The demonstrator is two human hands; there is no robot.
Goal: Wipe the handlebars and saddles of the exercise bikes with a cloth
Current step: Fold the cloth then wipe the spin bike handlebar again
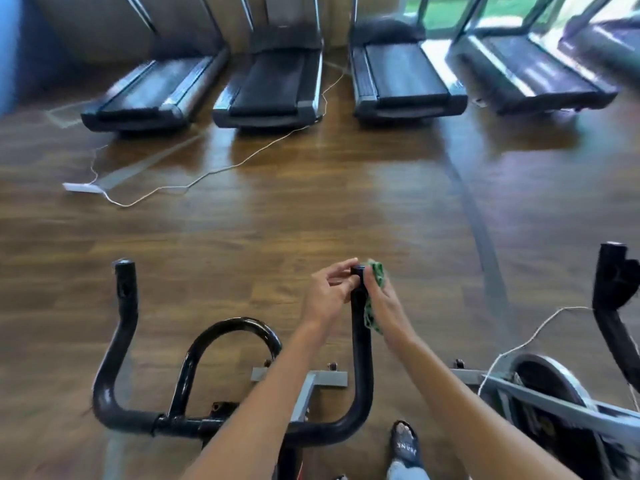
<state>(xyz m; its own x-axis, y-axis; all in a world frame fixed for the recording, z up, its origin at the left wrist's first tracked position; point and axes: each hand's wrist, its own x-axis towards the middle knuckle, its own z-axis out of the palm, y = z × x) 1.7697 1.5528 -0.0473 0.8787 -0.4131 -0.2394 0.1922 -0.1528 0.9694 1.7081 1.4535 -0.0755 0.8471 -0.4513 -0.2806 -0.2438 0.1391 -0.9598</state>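
A black handlebar (117, 341) of the nearest exercise bike fills the lower middle, with two upright horns and a centre loop. My left hand (329, 296) pinches the top of the right horn (362, 341) with its fingertips. Against that horn's right side my right hand (384, 306) presses a green cloth (375, 275). A second bike's handlebar (611, 296) rises at the right edge. No saddle is in view.
Several treadmills (270, 88) stand in a row across the far side of the wooden floor. A thin white cable (214, 171) and a white power strip (81, 187) lie on the floor. The second bike's flywheel (547, 386) is at lower right. My sandalled foot (405, 445) is below.
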